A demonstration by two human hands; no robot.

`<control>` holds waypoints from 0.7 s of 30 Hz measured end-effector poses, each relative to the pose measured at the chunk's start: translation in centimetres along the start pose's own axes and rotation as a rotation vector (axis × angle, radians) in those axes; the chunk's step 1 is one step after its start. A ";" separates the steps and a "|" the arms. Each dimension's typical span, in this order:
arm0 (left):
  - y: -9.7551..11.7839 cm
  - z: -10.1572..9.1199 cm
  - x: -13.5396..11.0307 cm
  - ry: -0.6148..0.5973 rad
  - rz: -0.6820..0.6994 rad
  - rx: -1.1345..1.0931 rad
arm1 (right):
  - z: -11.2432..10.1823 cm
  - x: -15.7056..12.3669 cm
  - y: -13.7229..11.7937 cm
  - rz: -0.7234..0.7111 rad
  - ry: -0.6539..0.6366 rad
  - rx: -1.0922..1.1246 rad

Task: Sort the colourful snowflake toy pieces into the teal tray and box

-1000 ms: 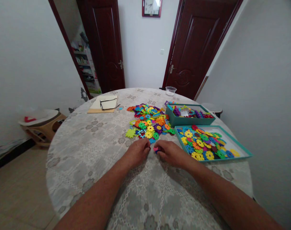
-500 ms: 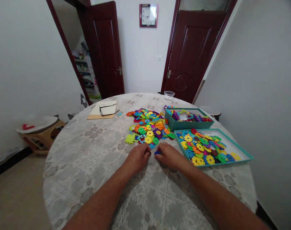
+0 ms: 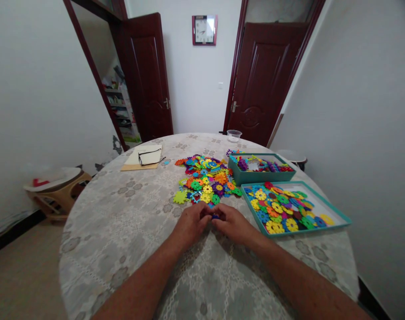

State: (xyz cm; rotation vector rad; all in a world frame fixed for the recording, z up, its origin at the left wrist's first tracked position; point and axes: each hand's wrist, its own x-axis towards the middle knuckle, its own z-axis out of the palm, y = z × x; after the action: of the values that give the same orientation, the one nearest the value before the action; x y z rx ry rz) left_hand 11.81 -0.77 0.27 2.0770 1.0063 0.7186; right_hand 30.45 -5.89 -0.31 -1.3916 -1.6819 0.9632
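My left hand point(image 3: 191, 221) and my right hand point(image 3: 233, 223) rest together on the round table point(image 3: 122, 222), fingertips meeting. Both are closed in a pinch around a small blue toy piece point(image 3: 215, 217) held between them. Just beyond the fingers lies a pile of coloured gear-shaped plastic pieces point(image 3: 205, 175). Right of my right hand sits a flat teal tray point(image 3: 335, 220) with several more coloured gears in it.
A deeper teal box point(image 3: 252, 177) with pieces stands behind the tray. Glasses on a notebook point(image 3: 142, 158) lie at the far left of the table. A clear plastic cup point(image 3: 234, 135) stands at the far edge. A wooden stool point(image 3: 55, 191) is on the floor at left.
My two hands have drawn closer until the fingertips meet over the blue piece. The view has tilted up a little.
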 end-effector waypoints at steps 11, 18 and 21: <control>0.8 -0.5 0.0 0.009 0.044 -0.028 | -4.4 -1.0 -1.9 0.024 0.033 -0.247; -0.4 -1.3 0.6 0.325 0.040 0.079 | -13.9 -2.8 1.5 0.168 0.469 -1.014; -0.9 -1.6 0.8 0.405 0.048 0.105 | -15.7 -3.2 2.8 0.149 0.708 -1.193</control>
State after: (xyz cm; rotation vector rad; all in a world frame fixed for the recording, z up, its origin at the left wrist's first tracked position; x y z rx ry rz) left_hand 10.70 0.82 0.62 2.0955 1.2369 1.1658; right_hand 46.07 -7.21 3.97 -2.2276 -1.5629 -0.6343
